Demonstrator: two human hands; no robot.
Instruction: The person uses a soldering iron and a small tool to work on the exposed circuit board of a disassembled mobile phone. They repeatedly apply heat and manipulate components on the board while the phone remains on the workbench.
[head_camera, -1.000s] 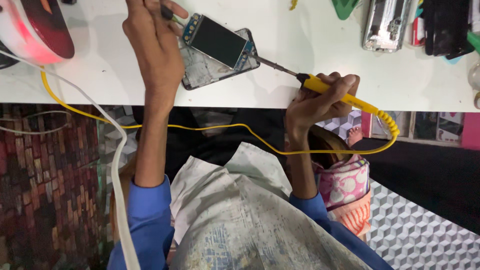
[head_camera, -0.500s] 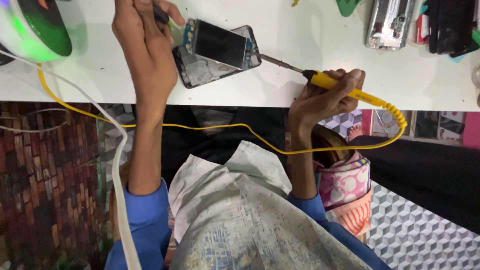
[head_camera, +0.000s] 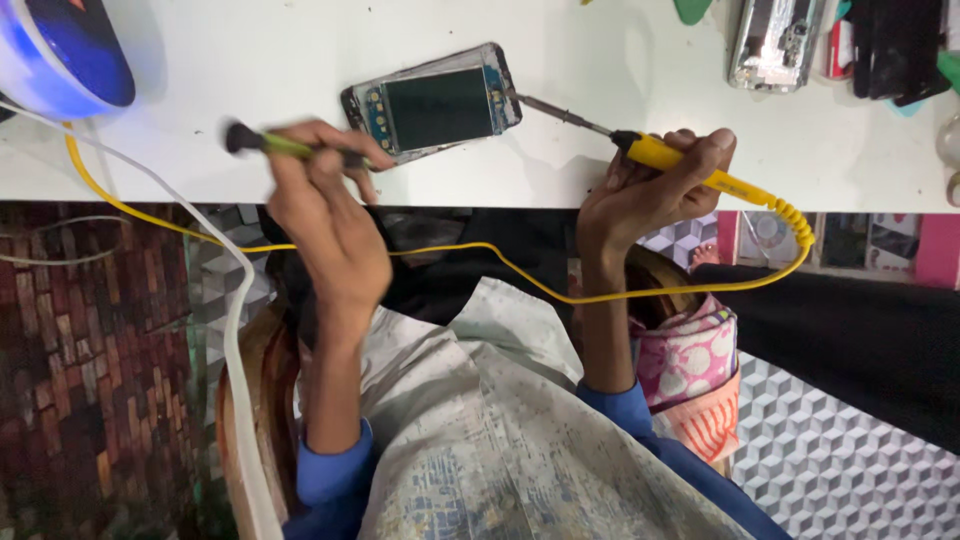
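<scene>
Phone (head_camera: 435, 105) (opened) between tool-gripping hands (head_camera: 330, 215)

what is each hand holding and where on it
The right hand grips the soldering iron by its yellow handle. The left hand holds a thin green-handled tool along its shaft.

Repair workshop — soldering iron (head_camera: 690, 168), opened phones (head_camera: 432, 103) on white bench (head_camera: 250, 70).
</scene>
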